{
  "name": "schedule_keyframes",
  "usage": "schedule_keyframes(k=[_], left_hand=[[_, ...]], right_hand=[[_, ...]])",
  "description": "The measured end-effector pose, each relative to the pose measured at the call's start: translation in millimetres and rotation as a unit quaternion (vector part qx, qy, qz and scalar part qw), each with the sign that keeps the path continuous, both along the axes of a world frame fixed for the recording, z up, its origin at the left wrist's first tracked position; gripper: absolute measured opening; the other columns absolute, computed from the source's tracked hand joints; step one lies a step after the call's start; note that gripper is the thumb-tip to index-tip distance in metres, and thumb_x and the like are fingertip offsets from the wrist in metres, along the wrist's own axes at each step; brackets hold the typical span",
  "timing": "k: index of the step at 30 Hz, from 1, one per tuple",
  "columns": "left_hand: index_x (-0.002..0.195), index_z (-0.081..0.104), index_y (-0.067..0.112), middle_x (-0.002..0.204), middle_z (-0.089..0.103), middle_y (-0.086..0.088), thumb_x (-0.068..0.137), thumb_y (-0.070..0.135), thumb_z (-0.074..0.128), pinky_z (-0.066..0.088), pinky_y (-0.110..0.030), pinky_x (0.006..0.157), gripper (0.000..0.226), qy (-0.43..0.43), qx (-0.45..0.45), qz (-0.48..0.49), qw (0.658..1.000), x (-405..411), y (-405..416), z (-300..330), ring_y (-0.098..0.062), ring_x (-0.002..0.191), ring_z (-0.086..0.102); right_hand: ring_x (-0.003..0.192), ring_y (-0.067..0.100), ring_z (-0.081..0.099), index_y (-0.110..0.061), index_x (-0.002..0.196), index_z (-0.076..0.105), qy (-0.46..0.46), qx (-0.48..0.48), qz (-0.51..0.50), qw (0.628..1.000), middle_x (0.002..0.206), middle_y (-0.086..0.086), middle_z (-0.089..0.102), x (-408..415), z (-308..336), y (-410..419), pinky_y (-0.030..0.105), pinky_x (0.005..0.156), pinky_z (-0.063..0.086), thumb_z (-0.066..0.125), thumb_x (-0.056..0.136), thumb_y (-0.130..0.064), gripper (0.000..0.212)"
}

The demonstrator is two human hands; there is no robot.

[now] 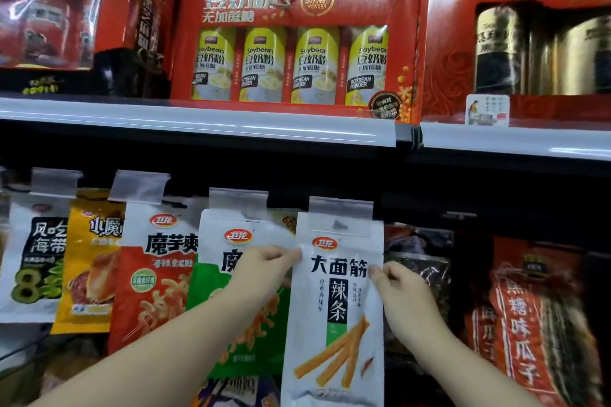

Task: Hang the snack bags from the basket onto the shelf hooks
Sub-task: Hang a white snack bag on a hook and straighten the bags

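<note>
A flat, glossy white snack bag (337, 301) with black characters and a picture of orange sticks hangs upright under a clear plastic label holder (340, 213), in the middle of the hook row. The left hand (264, 266) pinches its left edge and the right hand (396, 284) pinches its right edge, both near the top. Just left hangs a smooth white-and-green bag (228, 274), partly covered by the left arm. To the right a dark seed bag (426, 274) is half hidden behind the right hand. On the shelf above stands a red cardboard gift box (297, 36) with four yellow cans.
</note>
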State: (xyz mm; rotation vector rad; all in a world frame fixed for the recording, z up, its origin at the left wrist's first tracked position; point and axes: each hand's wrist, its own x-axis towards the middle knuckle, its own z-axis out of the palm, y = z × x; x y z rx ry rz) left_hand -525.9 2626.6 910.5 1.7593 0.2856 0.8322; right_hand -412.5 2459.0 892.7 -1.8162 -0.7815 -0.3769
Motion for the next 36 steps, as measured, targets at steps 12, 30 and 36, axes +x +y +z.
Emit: schedule_keyframes(k=[12,30,36], left_hand=[[0.091,0.069,0.019,0.088,0.07,0.0,0.091,0.035,0.06,0.041,-0.02,0.061,0.018,0.035,-0.022,0.045,0.998,39,22,-4,-0.014,0.082,0.066],[0.107,0.069,0.016,0.1,0.069,0.002,0.092,0.026,0.06,0.053,-0.029,0.087,0.02,0.045,0.183,0.098,0.977,-22,45,-22,-0.012,0.094,0.063],[0.102,0.068,0.029,0.096,0.069,0.008,0.091,0.041,0.056,0.055,-0.03,0.074,0.021,0.163,0.417,0.174,0.877,-110,87,-42,-0.015,0.09,0.064]], right_hand=[[0.053,0.012,0.032,-0.012,0.071,0.045,0.016,-0.042,-0.009,0.999,0.06,0.0,0.036,29,1,21,0.025,0.05,0.024,0.045,0.097,-0.039,0.037],[0.086,0.022,0.058,-0.02,0.089,0.052,-0.113,-0.155,-0.149,0.97,0.092,-0.001,0.061,-5,-9,3,0.035,0.075,0.049,0.055,0.092,-0.029,0.009],[0.1,0.025,0.055,-0.018,0.106,0.046,-0.281,-0.409,-0.135,0.857,0.11,0.0,0.053,-83,-18,21,0.032,0.065,0.039,0.037,0.099,-0.035,0.021]])
